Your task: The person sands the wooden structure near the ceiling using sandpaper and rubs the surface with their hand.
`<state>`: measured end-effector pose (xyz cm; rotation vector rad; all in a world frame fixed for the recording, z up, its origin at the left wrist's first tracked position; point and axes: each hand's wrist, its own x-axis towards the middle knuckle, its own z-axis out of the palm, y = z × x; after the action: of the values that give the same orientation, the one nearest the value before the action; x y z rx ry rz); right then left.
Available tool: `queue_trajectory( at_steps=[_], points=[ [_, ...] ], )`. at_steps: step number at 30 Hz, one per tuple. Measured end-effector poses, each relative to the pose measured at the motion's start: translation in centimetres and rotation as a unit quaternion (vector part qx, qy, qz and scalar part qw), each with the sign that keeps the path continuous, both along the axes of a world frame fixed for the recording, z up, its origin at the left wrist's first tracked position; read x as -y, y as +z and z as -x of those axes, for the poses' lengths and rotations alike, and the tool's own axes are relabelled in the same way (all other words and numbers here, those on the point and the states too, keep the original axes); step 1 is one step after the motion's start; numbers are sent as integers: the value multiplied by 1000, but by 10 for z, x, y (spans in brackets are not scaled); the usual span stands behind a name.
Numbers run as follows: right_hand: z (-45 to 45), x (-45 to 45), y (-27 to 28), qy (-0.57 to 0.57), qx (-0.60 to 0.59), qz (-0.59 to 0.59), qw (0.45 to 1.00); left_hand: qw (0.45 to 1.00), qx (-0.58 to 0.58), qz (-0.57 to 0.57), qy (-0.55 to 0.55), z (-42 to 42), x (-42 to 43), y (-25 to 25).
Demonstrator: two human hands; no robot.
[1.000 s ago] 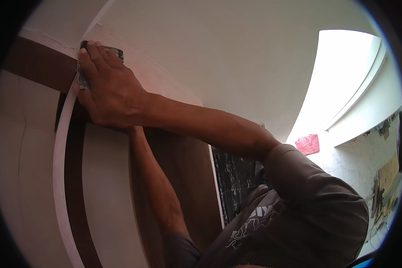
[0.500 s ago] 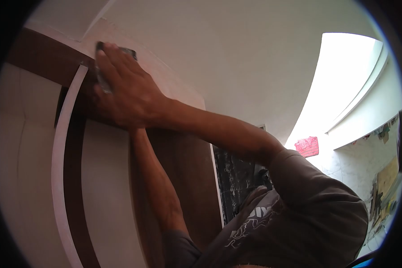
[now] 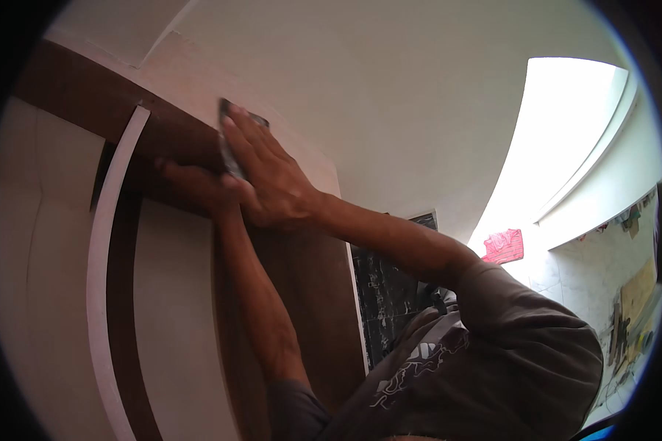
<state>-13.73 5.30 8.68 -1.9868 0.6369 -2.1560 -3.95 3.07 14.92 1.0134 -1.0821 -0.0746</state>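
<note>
Right hand (image 3: 276,176) fingers lie flat over a dark block (image 3: 229,154), up by the pinkish wall (image 3: 191,77) where it borders the brown board (image 3: 77,84). Risk: the block's edge could scuff the board, being that close; a flat hold could let it slip. Left hand (image 3: 198,189) sits just beside, so knuckles might knock. Left fingers dark, blurred: can't tell their state. Block's underside hidden; contact with wall unclear. Right side cut by lens edge.
</note>
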Motion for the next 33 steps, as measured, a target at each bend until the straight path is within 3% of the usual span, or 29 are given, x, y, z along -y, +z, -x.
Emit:
queue_trajectory(
  at_steps=[2, 5, 8, 11, 14, 18, 20, 23, 25, 28, 29, 32, 33],
  points=[
    [2, 1, -26, -1, -8, -10, 1000, 1000, 9, -8, 9, 3, -5, 2],
    [-19, 15, 54, -55, 10, -30, 998, 1000, 5, 2, -3, -2, 8, 0],
    [-21, 9, 113, 8, 67, -46, 997, 1000, 1, 0, -7, -7, 8, 0],
    [-13, -3, 52, 8, 33, 11, 999, 1000, -7, -3, -16, -9, 6, -1],
    [6, -11, -12, -2, -26, -19, 999, 999, -15, -1, -31, -13, 8, -6],
    [-10, 1, 64, -47, 31, -25, 998, 1000, 2, 8, -6, -8, 10, -4],
    [-20, 6, 108, -5, 55, -68, 996, 1000, 7, 9, -1, -7, 12, -3],
    [-17, 5, 57, -16, 46, 1, 999, 1000, 16, 12, 10, -11, 11, -4],
    [-5, -4, -12, -21, -26, -54, 998, 1000, 14, 10, 13, -11, 8, -7],
    [1, -8, -36, -27, -47, -76, 996, 1000, -26, 8, -9, -3, 3, -3],
    [-9, 5, -27, -34, -9, -45, 998, 999, -47, 7, -22, 1, 1, -1],
    [-20, 10, 82, -15, 61, -27, 998, 999, -38, 8, -12, -5, 6, -2],
    [-24, 15, 88, -25, 66, -9, 997, 1000, -26, 10, -3, -9, 7, -4]
  ],
)
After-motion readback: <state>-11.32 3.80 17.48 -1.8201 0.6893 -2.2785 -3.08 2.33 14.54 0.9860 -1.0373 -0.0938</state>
